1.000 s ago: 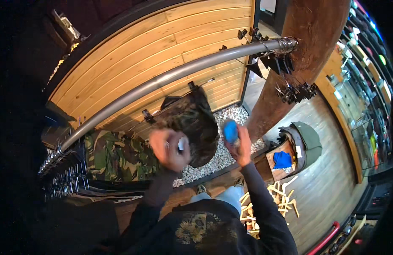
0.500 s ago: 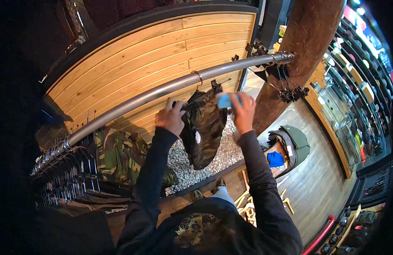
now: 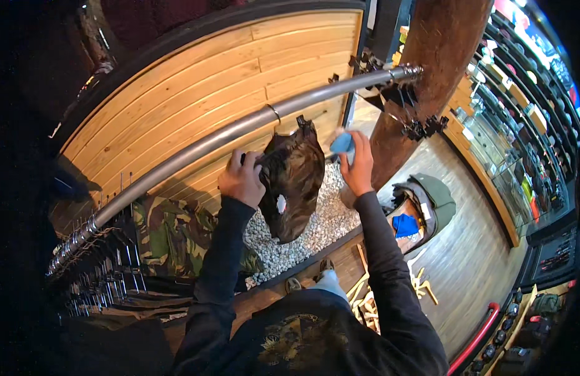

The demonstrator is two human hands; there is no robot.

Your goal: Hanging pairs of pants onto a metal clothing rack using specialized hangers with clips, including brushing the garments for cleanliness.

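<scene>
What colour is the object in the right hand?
The object in the right hand is light blue, best seen in the head view.

Left hand (image 3: 241,182): fingers bent and directed upward, closed in a grip. Right hand (image 3: 360,161): fingers raised and curled about its grip, thumb opposed on the inner side. Left forearm (image 3: 222,250) and right forearm (image 3: 384,241), both sleeved, extend below their grips, set well apart.
</scene>
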